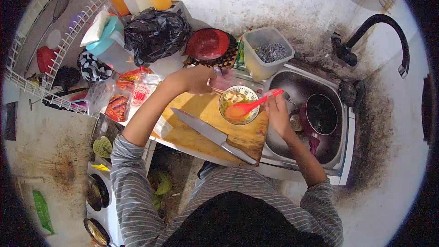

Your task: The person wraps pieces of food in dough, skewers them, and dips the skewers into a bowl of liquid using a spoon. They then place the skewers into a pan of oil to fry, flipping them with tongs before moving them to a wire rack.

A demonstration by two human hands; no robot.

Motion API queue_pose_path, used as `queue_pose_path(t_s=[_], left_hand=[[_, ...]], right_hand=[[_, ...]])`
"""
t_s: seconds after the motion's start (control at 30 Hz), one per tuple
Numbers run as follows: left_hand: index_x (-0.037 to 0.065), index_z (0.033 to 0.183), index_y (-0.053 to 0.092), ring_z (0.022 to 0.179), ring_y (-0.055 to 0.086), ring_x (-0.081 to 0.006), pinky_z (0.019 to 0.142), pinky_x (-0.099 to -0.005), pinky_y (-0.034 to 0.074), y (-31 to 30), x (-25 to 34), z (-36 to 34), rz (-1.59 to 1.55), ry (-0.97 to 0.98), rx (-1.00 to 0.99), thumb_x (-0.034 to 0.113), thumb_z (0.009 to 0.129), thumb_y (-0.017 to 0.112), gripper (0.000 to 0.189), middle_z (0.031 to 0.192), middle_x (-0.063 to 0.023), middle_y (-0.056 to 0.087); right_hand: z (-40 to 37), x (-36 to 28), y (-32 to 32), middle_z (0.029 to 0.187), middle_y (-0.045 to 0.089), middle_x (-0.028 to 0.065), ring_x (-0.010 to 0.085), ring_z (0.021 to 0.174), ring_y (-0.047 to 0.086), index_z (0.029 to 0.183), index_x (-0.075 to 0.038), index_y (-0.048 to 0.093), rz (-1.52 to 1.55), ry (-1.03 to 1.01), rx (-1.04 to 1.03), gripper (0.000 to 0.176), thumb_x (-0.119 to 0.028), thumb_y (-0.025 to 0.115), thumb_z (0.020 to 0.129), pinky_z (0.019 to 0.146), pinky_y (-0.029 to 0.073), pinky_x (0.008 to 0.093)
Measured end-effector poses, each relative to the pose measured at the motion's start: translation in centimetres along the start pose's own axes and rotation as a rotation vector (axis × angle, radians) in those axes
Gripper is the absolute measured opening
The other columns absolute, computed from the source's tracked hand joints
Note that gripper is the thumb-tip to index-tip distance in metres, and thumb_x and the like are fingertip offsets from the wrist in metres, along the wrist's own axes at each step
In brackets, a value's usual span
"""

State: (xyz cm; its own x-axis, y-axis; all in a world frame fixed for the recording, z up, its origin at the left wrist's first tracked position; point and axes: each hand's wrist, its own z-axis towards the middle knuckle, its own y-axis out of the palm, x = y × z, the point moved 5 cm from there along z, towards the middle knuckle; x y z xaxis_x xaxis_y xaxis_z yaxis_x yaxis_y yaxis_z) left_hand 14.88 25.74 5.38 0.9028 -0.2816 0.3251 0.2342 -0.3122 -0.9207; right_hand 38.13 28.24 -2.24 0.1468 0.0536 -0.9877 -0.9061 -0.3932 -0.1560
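My right hand (277, 112) grips the handle of a red spoon (244, 109), whose bowl end rests in a patterned white bowl (253, 95). Pale pieces (234, 96) and yellowish liquid lie in that bowl, which stands on a wooden cutting board (196, 110). At the bowl's upper left, my left hand (196, 80) is closed on a clear, pinkish plastic wrapper (223, 80), partly blurred. A large knife (201, 128) lies across the board in front of the bowl, its handle toward the front right edge.
Right of the board is a metal sink (286, 144) with a dark pot (321, 114) under a black faucet (384, 18). Behind stand a plastic tub (267, 71), a red bowl (208, 45) and a black plastic bag (155, 34). Food packets (118, 107) lie left, beside a wire rack (55, 59).
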Motion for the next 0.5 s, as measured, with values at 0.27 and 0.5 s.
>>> queue_pose_path(t_s=[0.27,0.5], left_hand=[[0.007,0.082,0.061,0.068,0.061,-0.0197,0.062,-0.0331,0.045,1.3,-0.1,-0.3,-0.186,-0.120,-0.270,0.026,0.076,0.060,0.020,0.064,-0.0046,0.062],[0.008,0.083,0.062,0.071,0.060,-0.0190,0.062,-0.0335,0.044,0.9,0.1,-0.3,-0.149,-0.150,-0.285,0.028,0.075,0.060,0.022,0.064,-0.0038,0.062]], right_hand=[[-1.1,-7.8,-0.1,0.073,0.053,0.0168,0.0314,0.069,0.054,0.092,-0.001,0.046,-0.304,-0.317,0.115,0.016,-0.015,0.039,0.090,0.060,0.040,0.0356],[-2.1,-10.0,0.9,0.078,0.056,0.0186,0.0362,0.073,0.053,0.091,0.000,0.048,-0.581,-0.649,0.108,0.012,-0.009,0.045,0.084,0.065,0.040,0.0425]])
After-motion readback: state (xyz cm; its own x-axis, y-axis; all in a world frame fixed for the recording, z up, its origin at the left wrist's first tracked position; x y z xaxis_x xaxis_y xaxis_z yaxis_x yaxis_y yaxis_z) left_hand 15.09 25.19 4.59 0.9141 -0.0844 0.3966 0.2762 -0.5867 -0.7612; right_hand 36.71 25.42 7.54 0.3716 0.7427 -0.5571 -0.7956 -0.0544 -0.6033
